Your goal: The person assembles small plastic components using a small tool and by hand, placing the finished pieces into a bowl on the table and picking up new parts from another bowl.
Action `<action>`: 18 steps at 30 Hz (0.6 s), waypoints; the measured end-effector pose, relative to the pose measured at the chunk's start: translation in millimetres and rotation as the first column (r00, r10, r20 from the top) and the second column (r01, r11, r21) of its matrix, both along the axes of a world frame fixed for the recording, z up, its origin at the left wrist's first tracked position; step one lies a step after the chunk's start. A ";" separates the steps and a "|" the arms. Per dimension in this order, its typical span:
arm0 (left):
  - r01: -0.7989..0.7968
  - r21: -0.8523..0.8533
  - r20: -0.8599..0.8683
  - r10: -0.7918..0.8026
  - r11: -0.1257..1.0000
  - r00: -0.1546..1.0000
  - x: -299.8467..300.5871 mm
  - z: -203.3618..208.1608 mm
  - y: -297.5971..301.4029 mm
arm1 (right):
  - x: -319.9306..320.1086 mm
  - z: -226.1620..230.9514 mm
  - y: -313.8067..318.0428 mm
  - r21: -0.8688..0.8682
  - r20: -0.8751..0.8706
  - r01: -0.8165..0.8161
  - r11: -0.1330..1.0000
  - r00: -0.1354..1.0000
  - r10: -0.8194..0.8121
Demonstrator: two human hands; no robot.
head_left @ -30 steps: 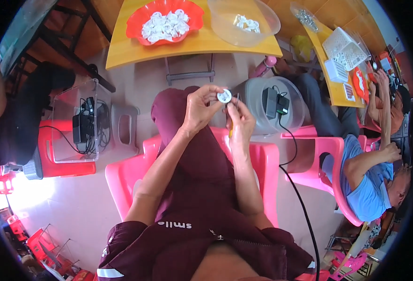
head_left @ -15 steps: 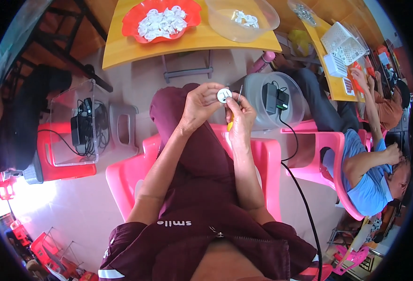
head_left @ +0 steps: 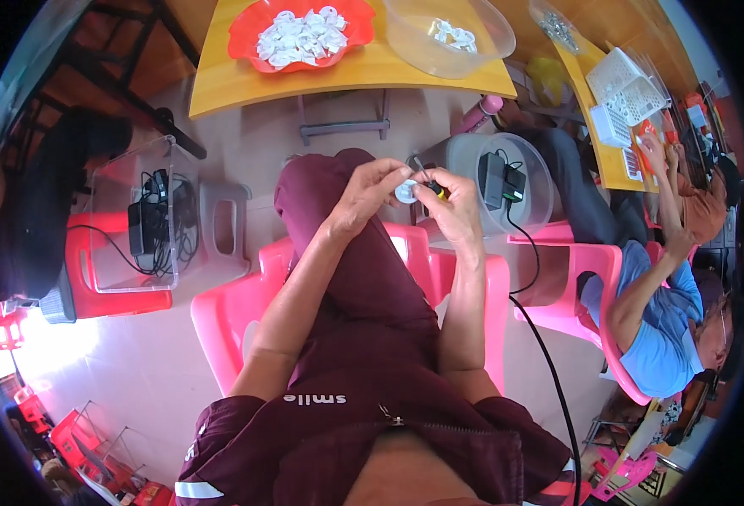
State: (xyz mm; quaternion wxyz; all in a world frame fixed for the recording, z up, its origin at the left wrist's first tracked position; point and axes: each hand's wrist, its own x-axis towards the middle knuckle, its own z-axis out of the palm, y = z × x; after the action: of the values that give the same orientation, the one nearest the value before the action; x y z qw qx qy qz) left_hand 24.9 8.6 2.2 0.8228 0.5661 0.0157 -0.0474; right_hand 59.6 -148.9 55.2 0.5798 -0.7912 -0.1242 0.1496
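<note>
Two bare hands at work above the seated person's lap, close together, fingertips almost meeting. The left hand (head_left: 367,196) pinches a small round white disc (head_left: 406,192) at its edge; the right hand (head_left: 456,207) is closed on a slim tool (head_left: 436,190) with a yellow and black handle, its thumb beside the disc. The tool's thin shaft points away from the person; whether it touches the disc cannot be told from where I stand. Beyond the knees, a yellow table (head_left: 237,91) bears a red scalloped dish (head_left: 242,47) heaped with white parts (head_left: 300,38) and, to its right, a clear bowl (head_left: 402,44) holding a few white pieces (head_left: 455,36). On the right, near the right hand, stands a clear tub (head_left: 542,185) with black adapters (head_left: 493,181) in it. A pink bottle (head_left: 480,115) is between tub and table. The person sits in a pink chair (head_left: 220,329); farther right, a co-worker in a blue shirt (head_left: 652,358) occupies another.
</note>
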 end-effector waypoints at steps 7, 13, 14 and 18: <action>0.159 -0.253 -0.125 -0.195 0.954 0.973 -3.1 9.1 4.8 | 3.1 4.1 -4.0 -0.063 0.197 -0.116 0.991 0.972 0.126; 0.120 -0.497 -0.076 -0.181 0.859 0.981 -3.8 15.0 9.1 | -15.0 0.9 6.2 0.199 0.247 0.199 0.960 0.938 -0.245; 0.121 -0.527 -0.042 -0.168 0.841 0.985 -3.9 11.3 12.0 | -19.6 -1.6 4.2 0.199 0.245 0.201 0.959 0.937 -0.248; 0.114 -0.575 0.009 -0.133 0.810 0.991 -2.9 8.9 11.2 | -41.3 -2.5 9.2 0.187 0.263 0.261 0.947 0.916 -0.304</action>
State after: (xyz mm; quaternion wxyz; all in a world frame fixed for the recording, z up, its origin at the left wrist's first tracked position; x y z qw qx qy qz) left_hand 22.0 19.9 11.1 0.9499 0.2910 -0.0229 -0.1121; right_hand 18.3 -139.7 52.8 0.6283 -0.7687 -0.1021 -0.0625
